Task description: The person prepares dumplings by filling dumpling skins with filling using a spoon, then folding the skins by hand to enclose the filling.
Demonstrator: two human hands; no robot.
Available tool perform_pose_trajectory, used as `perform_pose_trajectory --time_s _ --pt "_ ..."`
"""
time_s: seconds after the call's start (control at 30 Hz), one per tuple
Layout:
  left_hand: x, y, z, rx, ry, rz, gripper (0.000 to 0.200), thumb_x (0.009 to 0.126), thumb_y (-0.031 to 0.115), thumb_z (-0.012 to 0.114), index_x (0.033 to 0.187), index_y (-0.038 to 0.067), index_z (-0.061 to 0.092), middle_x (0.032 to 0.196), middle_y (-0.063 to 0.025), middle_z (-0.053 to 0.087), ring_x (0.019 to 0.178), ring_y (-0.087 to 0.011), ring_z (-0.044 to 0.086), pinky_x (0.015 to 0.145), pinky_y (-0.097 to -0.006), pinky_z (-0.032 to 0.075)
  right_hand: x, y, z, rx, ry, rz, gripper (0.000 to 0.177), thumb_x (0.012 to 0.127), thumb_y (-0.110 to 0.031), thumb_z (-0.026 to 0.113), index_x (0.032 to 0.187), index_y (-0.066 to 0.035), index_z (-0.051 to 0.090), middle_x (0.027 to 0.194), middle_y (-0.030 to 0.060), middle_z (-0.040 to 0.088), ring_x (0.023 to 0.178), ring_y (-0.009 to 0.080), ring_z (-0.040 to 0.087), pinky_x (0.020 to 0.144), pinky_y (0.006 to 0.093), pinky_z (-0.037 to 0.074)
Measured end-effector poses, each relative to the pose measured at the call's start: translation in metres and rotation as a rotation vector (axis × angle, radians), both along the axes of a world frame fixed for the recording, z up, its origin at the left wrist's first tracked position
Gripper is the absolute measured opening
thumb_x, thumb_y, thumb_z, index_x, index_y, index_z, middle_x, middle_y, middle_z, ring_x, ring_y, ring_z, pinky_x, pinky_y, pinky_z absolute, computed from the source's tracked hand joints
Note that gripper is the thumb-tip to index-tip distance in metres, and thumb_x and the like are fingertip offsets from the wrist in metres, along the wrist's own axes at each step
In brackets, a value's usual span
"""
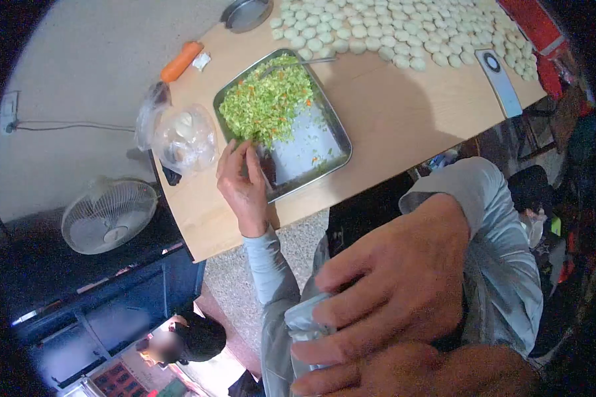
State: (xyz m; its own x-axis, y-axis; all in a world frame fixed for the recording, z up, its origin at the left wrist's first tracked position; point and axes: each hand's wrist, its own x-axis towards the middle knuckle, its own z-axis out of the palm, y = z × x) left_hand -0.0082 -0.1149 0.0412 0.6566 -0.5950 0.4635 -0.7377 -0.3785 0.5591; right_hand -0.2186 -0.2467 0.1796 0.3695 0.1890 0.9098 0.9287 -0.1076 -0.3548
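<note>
A rectangular metal tray (344, 142) lies on the wooden table, with chopped green vegetable (266, 106) and orange bits heaped toward its far left. My left hand (243, 182) is at the tray's near left side, thumb over the rim and fingers curled around it beside the heap. A thin metal utensil handle (321, 61) sticks out over the far rim. Close to the camera, my right hand (394, 284) is large in view, its wrist bent and fingers slightly spread over pale grey fabric (304, 322). More skin fills the bottom edge below it.
Many pale dough rounds (404, 33) cover the table's far side. A phone-like device (500, 83) lies near the right edge. At left are a carrot (181, 61) and a clear plastic bag (185, 139). A fan (109, 215) stands beyond the table; another person (202, 337) is at lower left.
</note>
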Motion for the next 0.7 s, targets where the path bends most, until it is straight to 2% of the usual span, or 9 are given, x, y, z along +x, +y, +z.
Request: perform_pose_trajectory --time_s 0.1,0.17,0.23,0.3,0.37,0.43,0.57,0.63,0.7 --pt "-0.003 -0.003 -0.004 -0.108 0.113 0.009 0.017 0.094 0.004 0.064 0.108 -0.001 0.073 0.112 -0.0223 0.070 0.115 -0.0343 0.065 0.100 -0.0404 0.049 -0.018 -0.024 0.008 -0.160 0.059 0.006 0.043 0.085 -0.029 0.063 0.120 -0.004 0.066 0.111 0.0133 0.063 0.084 0.0233 0.061 0.069 0.0370 0.050" --pt "-0.004 -0.002 -0.007 -0.149 0.107 0.015 0.021 0.095 0.000 0.059 0.113 -0.001 0.070 0.115 -0.0213 0.069 0.117 -0.0323 0.063 0.100 -0.0398 0.049 -0.008 -0.047 0.002 -0.277 0.128 -0.227 0.040 0.087 -0.023 0.064 0.122 -0.005 0.066 0.117 0.0145 0.064 0.088 0.0248 0.062 0.072 0.0374 0.051" --pt "-0.004 -0.003 -0.007 -0.195 0.114 0.018 0.026 0.095 -0.002 0.056 0.118 -0.002 0.067 0.120 -0.0211 0.067 0.120 -0.0320 0.061 0.102 -0.0395 0.048 0.015 -0.071 -0.032 -0.346 0.237 -0.705 0.035 0.086 -0.017 0.061 0.118 -0.003 0.066 0.122 0.0166 0.064 0.100 0.0306 0.063 0.082 0.0405 0.053" --pt "-0.006 -0.004 -0.007 -0.244 0.136 0.020 0.030 0.095 -0.005 0.053 0.123 -0.002 0.064 0.124 -0.0208 0.064 0.122 -0.0316 0.059 0.103 -0.0389 0.047 0.051 -0.109 -0.061 -0.534 0.170 -1.225 0.039 0.083 -0.010 0.064 0.123 -0.007 0.064 0.125 0.0160 0.065 0.111 0.0376 0.062 0.095 0.0432 0.052" --pt "-0.006 -0.004 -0.009 -0.297 0.163 0.029 0.034 0.094 -0.007 0.050 0.127 -0.003 0.061 0.129 -0.0205 0.060 0.124 -0.0312 0.057 0.104 -0.0382 0.046 0.068 -0.154 -0.122 -0.420 0.280 -1.288 0.040 0.087 -0.006 0.067 0.127 -0.007 0.063 0.129 0.0157 0.060 0.109 0.0344 0.062 0.092 0.0428 0.052" --pt "-0.005 -0.004 -0.019 -0.409 0.314 0.043 0.036 0.094 -0.009 0.049 0.128 -0.004 0.059 0.131 -0.0202 0.058 0.126 -0.0309 0.056 0.105 -0.0378 0.046 0.071 -0.175 -0.164 -0.397 0.469 -1.229 0.039 0.088 -0.006 0.067 0.127 -0.006 0.063 0.122 0.0150 0.064 0.104 0.0333 0.064 0.089 0.0409 0.053" --pt "-0.003 -0.003 -0.020 -0.398 0.317 0.040 0.038 0.093 -0.011 0.047 0.128 -0.004 0.059 0.130 -0.0189 0.059 0.124 -0.0293 0.057 0.105 -0.0364 0.046 0.087 -0.160 -0.156 -0.159 0.910 -1.020 0.035 0.092 -0.009 0.066 0.127 -0.006 0.063 0.108 0.0164 0.068 0.092 0.0329 0.067 0.084 0.0390 0.055" --pt "-0.004 -0.001 -0.012 -0.311 0.183 0.041 0.038 0.091 -0.012 0.048 0.125 -0.002 0.062 0.125 -0.0184 0.063 0.119 -0.0301 0.059 0.103 -0.0370 0.047 0.093 -0.142 -0.149 -0.163 0.739 -0.963 0.031 0.094 -0.011 0.064 0.125 -0.005 0.064 0.106 0.0171 0.068 0.090 0.0330 0.067 0.080 0.0386 0.055" --pt "-0.001 0.002 -0.019 -0.285 0.214 0.025 0.038 0.090 -0.012 0.048 0.123 -0.001 0.063 0.123 -0.0183 0.065 0.118 -0.0308 0.060 0.102 -0.0378 0.047 0.100 -0.134 -0.148 -0.225 0.580 -0.931 0.029 0.096 -0.012 0.062 0.124 -0.004 0.064 0.105 0.0175 0.068 0.090 0.0332 0.067 0.079 0.0389 0.055"
